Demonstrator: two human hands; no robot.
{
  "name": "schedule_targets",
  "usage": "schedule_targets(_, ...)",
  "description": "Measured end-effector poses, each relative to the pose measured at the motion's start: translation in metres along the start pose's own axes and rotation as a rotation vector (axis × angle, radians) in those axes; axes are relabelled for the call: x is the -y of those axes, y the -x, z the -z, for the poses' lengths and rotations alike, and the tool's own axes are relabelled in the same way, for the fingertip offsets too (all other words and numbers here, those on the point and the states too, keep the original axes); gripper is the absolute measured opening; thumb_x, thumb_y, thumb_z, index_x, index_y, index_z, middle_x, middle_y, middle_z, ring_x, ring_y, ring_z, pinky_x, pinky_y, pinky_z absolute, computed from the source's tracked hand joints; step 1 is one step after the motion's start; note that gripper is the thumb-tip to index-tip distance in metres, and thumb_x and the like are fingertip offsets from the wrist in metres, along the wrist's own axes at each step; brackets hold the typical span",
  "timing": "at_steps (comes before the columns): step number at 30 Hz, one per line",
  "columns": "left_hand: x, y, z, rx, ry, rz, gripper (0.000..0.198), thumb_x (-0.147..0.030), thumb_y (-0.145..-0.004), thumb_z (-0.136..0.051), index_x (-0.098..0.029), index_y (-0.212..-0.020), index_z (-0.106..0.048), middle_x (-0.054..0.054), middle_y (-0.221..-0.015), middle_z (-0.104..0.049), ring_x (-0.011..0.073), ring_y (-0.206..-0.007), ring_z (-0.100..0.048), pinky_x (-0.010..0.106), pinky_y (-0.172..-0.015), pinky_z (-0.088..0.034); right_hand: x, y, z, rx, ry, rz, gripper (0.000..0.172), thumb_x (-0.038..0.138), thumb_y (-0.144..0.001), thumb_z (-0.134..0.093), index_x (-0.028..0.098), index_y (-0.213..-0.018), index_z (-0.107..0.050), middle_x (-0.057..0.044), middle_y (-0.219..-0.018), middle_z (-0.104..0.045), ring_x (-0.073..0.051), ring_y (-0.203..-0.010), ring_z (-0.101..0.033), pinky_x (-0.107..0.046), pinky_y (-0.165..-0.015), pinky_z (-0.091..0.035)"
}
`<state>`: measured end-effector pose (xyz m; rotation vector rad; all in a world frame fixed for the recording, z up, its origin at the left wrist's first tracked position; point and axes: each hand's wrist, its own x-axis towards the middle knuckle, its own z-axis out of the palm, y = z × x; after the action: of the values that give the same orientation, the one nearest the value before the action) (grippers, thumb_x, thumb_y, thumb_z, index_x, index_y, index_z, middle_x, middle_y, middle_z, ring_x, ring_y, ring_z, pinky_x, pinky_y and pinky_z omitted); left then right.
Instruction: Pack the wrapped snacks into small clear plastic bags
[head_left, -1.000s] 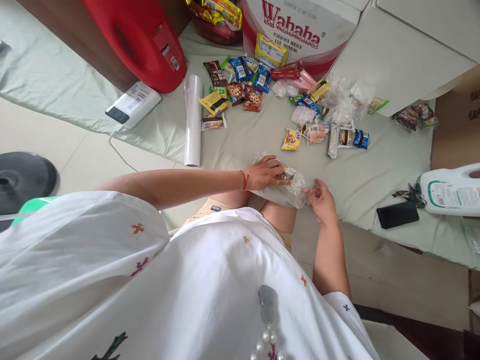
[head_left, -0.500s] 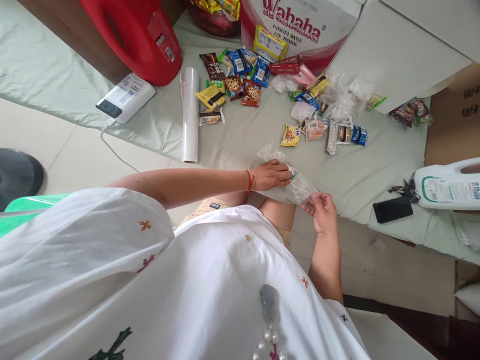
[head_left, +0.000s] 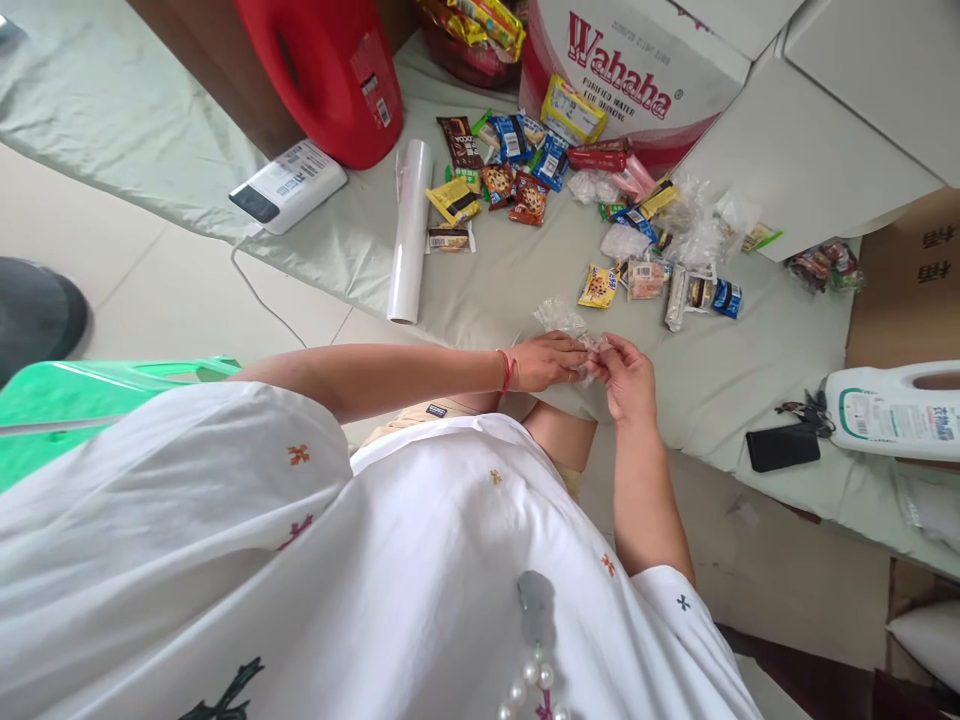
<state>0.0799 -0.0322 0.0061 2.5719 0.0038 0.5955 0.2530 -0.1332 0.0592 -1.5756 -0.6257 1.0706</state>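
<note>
My left hand (head_left: 551, 360), with a red string at its wrist, lies flat over a piece of clear plastic film (head_left: 559, 315) at the front edge of the cloth-covered surface. Its fingers stretch to the right and hide whatever is under them. Close against those fingertips, my right hand (head_left: 626, 375) pinches a gathered part of the film between thumb and fingers. Beyond the hands sit a yellow cookie packet (head_left: 598, 287) and a pinkish wrapped snack (head_left: 646, 280).
A clear film roll (head_left: 410, 235) lies left of heaped snack packets (head_left: 529, 198). Crumpled clear plastic (head_left: 694, 225) sits before a Wahaha box (head_left: 622, 75). Around the edges are a red jug (head_left: 337, 90), white device (head_left: 289, 185), black phone (head_left: 784, 448) and white bottle (head_left: 892, 410).
My right hand has moved left and slightly up to my left fingertips, bunching the film that was stretched between them. My left hand stays on the film. The view has shifted a little.
</note>
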Motion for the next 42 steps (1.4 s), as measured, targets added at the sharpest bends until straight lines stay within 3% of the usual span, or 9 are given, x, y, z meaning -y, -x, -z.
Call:
schedule_targets(4,0.011,0.014,0.014,-0.104,0.113,0.162,0.031,-0.008,-0.085,-0.05,-0.02,-0.093,-0.077,0.01,-0.124,-0.075,0.0226,-0.121,-0.066,0.038,-0.105,-0.052,-0.012,0.0,-0.001,0.056,-0.005,0.07,0.066,0.049,-0.074,-0.082,0.023,-0.13,-0.059,-0.007,-0.108,-0.073,-0.018,-0.09,-0.072,-0.04,-0.088,-0.062)
schedule_targets(10,0.012,0.004,0.025,-0.269,-0.145,0.879,0.044,-0.039,-0.098,-0.049,-0.011,-0.125,-0.068,0.021,-0.131,-0.064,0.0396,-0.127,-0.052,0.059,-0.103,-0.042,-0.024,0.015,-0.01,0.002,0.528,0.385,0.035,0.039,-0.092,-0.06,0.023,-0.119,-0.073,-0.01,-0.119,-0.065,-0.02,-0.098,-0.066,-0.04,-0.094,-0.058)
schedule_targets(15,0.01,-0.026,0.018,-0.146,-0.101,0.937,0.029,-0.032,-0.088,-0.063,-0.013,-0.107,-0.073,0.022,-0.13,-0.061,0.0436,-0.13,-0.047,0.06,-0.102,-0.041,-0.018,0.016,-0.03,-0.176,0.972,0.48,0.034,0.041,-0.097,-0.055,0.023,-0.114,-0.078,-0.012,-0.118,-0.06,-0.024,-0.102,-0.063,-0.041,-0.095,-0.055)
schedule_targets(19,0.016,-0.033,0.022,-0.136,0.063,1.002,0.022,-0.024,-0.09,-0.056,-0.017,-0.103,-0.073,0.013,-0.108,-0.069,0.0299,-0.102,-0.064,0.045,-0.088,-0.05,-0.02,0.013,-0.032,-0.19,1.021,0.466,0.035,0.03,-0.095,-0.053,0.024,-0.122,-0.075,-0.011,-0.115,-0.057,-0.023,-0.095,-0.062,-0.038,-0.088,-0.055)
schedule_targets(24,0.004,-0.041,0.03,-0.28,0.172,0.862,0.016,-0.018,-0.086,-0.056,-0.016,-0.092,-0.07,0.006,-0.092,-0.071,0.0198,-0.084,-0.064,0.034,-0.079,-0.052,-0.024,0.005,-0.025,-0.147,0.973,0.421,0.05,0.03,-0.09,-0.055,0.022,-0.139,-0.063,-0.012,-0.115,-0.059,-0.026,-0.101,-0.062,-0.04,-0.092,-0.054)
schedule_targets(28,-0.027,-0.053,0.019,-0.204,0.071,0.594,0.021,-0.011,-0.089,-0.05,-0.016,-0.085,-0.07,0.011,-0.099,-0.071,0.0239,-0.097,-0.065,0.039,-0.091,-0.054,-0.023,-0.002,-0.024,-0.131,0.865,0.333,0.076,0.034,-0.089,-0.055,0.015,-0.16,-0.038,-0.015,-0.114,-0.064,-0.031,-0.108,-0.064,-0.047,-0.098,-0.052)
schedule_targets(33,-0.043,-0.042,-0.003,-0.19,0.042,0.471,0.042,-0.008,-0.088,-0.044,-0.016,-0.12,-0.07,0.014,-0.127,-0.071,0.0264,-0.12,-0.064,0.044,-0.107,-0.052,-0.024,-0.007,-0.003,-0.009,0.574,0.242,0.098,0.038,-0.076,-0.069,0.019,-0.164,-0.03,-0.013,-0.125,-0.067,-0.022,-0.091,-0.065,-0.039,-0.087,-0.057)
schedule_targets(38,-0.043,-0.015,-0.025,-0.119,-0.104,0.348,0.046,-0.014,-0.095,-0.049,-0.018,-0.139,-0.064,0.015,-0.155,-0.056,0.0279,-0.146,-0.051,0.047,-0.117,-0.048,-0.015,-0.004,0.024,0.004,0.267,0.108,0.062,0.052,-0.08,-0.069,0.017,-0.131,-0.068,-0.012,-0.107,-0.074,-0.016,-0.069,-0.06,-0.036,-0.067,-0.058)
schedule_targets(42,-0.045,-0.008,-0.039,-0.088,-0.211,0.32,0.042,-0.011,-0.099,-0.047,-0.02,-0.136,-0.066,0.011,-0.158,-0.054,0.0259,-0.15,-0.048,0.047,-0.12,-0.047,0.001,-0.001,0.029,-0.162,0.659,0.432,0.043,0.035,-0.094,-0.053,0.019,-0.129,-0.072,-0.015,-0.123,-0.073,-0.029,-0.109,-0.069,-0.05,-0.096,-0.058)
